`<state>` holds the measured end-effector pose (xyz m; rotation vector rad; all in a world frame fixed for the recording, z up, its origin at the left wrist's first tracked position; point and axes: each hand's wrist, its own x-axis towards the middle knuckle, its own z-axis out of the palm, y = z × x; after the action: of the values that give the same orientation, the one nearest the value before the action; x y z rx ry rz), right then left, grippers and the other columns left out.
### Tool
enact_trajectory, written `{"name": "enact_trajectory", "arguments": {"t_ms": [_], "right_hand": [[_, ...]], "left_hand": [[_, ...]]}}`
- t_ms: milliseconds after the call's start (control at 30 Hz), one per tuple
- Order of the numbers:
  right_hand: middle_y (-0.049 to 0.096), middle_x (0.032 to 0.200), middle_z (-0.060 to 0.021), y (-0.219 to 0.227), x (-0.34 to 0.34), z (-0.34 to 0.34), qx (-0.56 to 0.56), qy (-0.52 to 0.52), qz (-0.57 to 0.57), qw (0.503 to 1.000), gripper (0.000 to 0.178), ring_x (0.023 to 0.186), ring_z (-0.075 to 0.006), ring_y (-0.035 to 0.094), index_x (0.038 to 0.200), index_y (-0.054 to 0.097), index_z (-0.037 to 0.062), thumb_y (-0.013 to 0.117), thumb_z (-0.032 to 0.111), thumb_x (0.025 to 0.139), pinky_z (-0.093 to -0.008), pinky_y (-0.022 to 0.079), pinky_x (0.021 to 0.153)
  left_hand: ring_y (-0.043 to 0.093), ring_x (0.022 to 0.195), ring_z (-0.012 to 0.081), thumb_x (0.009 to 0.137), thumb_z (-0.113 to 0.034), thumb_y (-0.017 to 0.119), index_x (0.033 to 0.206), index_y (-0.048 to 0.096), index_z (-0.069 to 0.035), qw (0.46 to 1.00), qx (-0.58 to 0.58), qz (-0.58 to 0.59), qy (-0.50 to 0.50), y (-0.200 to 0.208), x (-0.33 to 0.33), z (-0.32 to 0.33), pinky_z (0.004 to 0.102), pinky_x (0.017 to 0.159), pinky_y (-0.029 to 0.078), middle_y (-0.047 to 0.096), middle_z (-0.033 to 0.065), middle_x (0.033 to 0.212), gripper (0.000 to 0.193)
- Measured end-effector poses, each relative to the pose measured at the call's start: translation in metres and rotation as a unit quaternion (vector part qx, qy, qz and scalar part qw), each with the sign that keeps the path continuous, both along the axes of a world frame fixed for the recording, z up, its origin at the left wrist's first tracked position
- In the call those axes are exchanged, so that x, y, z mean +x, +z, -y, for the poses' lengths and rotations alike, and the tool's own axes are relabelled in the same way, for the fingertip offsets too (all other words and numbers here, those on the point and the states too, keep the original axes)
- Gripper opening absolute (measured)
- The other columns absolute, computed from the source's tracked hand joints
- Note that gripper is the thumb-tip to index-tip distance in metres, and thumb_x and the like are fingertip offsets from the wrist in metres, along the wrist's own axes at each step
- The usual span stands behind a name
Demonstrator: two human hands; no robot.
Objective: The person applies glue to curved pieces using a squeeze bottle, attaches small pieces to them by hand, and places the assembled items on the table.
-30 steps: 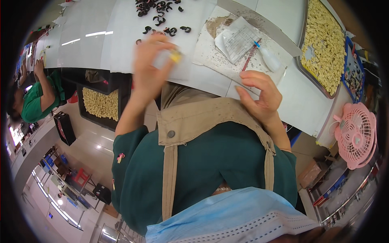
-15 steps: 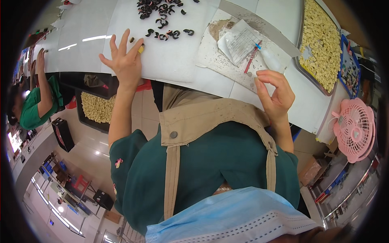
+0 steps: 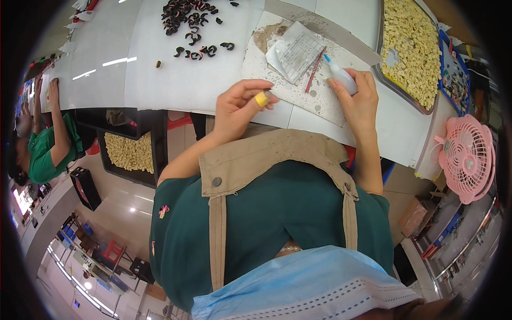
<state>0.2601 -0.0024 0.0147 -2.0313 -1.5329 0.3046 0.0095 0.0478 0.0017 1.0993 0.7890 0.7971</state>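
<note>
My right hand (image 3: 358, 98) is closed round a small white squeeze bottle (image 3: 341, 77) with a blue nozzle, tilted above a stained white board (image 3: 320, 109). My left hand (image 3: 242, 106) is pinched at the board's near left corner, with a yellow band (image 3: 261, 100) around what looks like its thumb. A tiny dark piece shows at its fingertips, too small to name. On the board lie a folded printed paper (image 3: 296, 53) and a thin red stick (image 3: 314, 72). Small black curved pieces (image 3: 184, 18) with some pink are scattered farther left on the white table.
A tray of small cream-coloured pieces (image 3: 410, 48) stands at the right, beside a blue tray (image 3: 453, 74) and a pink fan (image 3: 466, 160). A black crate (image 3: 154, 152) with similar pieces is below the table. A co-worker in green (image 3: 56, 149) sits at the far left.
My left hand has moved right from the table toward the board, and its spread fingers have closed. My right hand has taken hold of the squeeze bottle, which lay on the board.
</note>
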Motion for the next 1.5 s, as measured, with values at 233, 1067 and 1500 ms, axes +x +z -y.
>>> {"name": "enact_trajectory", "arguments": {"t_ms": [233, 1067, 1500], "right_hand": [[0.061, 0.078, -0.0096, 0.015, -0.012, 0.022, 0.034, -0.002, -0.174, 0.984, 0.024, 0.063, -0.0184, 0.059, 0.088, 0.057, 0.0015, 0.070, 0.018, 0.075, -0.0272, 0.045, 0.056], [0.057, 0.062, -0.0083, 0.030, -0.056, 0.039, 0.147, 0.131, -0.212, 0.957, 0.020, 0.049, -0.0159, 0.054, 0.078, 0.059, 0.0019, 0.073, 0.011, 0.068, -0.0246, 0.041, 0.045], [0.057, 0.061, -0.0077, 0.030, -0.051, 0.042, 0.148, 0.116, -0.221, 0.957, 0.018, 0.048, -0.0162, 0.053, 0.077, 0.060, 0.0027, 0.073, 0.011, 0.068, -0.0251, 0.039, 0.043]], "left_hand": [[0.062, 0.075, 0.0137, 0.081, -0.003, 0.061, 0.106, 0.055, 0.002, 0.985, -0.146, 0.083, -0.034, -0.001, 0.014, 0.008, 0.0226, 0.065, 0.047, 0.065, 0.0126, 0.088, 0.026], [0.063, 0.088, 0.0175, 0.083, 0.002, 0.056, 0.110, 0.052, 0.001, 0.971, -0.210, 0.097, -0.054, 0.008, 0.007, 0.018, 0.0232, 0.070, 0.050, 0.063, 0.0117, 0.095, 0.027], [0.063, 0.088, 0.0172, 0.083, 0.001, 0.057, 0.110, 0.052, 0.001, 0.974, -0.203, 0.088, -0.053, 0.008, 0.009, 0.020, 0.0224, 0.070, 0.049, 0.063, 0.0126, 0.098, 0.028]]}}
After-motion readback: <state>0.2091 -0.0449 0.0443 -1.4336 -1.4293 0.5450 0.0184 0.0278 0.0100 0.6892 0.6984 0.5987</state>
